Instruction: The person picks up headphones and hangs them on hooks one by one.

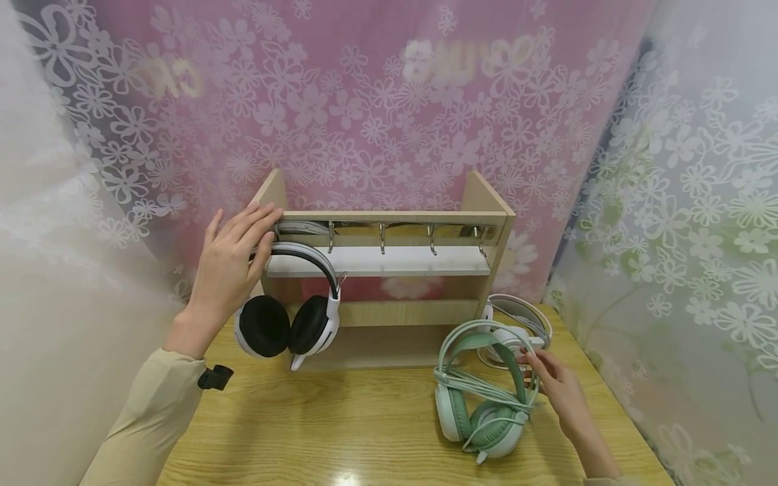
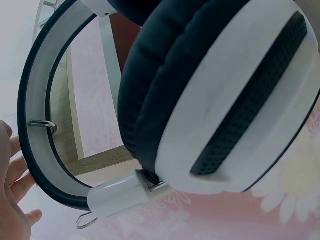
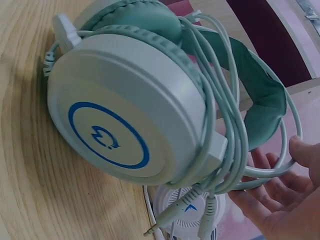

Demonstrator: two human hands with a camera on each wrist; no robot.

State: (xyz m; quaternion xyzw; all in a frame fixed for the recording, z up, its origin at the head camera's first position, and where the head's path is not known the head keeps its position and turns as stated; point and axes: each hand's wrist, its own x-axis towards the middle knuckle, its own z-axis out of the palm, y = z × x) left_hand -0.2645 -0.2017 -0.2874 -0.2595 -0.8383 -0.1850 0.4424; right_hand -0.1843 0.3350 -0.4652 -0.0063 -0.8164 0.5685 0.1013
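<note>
A black-and-white pair of headphones [image 1: 331, 317] hangs by its headband from the leftmost hook [image 2: 42, 124] of a wooden rack. My left hand [image 1: 234, 253] rests against the top of that headband, its fingers fairly straight and reaching to the rack's upper edge. At the right, my right hand [image 1: 559, 385] holds a mint-green headset [image 1: 448, 412] by the headband and the cable loops beside it. Its cable is wound round the headset, and two plugs [image 3: 207, 220] dangle in the right wrist view. The green ear cups face down, close over the tabletop.
More metal hooks [image 1: 382, 239] line the rack [image 1: 389, 314], above a white shelf [image 1: 389, 262]. Behind the green headset, a white headset [image 1: 513, 335] lies on the wooden table [image 1: 365, 425]. Floral curtains [image 1: 365, 121] enclose the back and right side.
</note>
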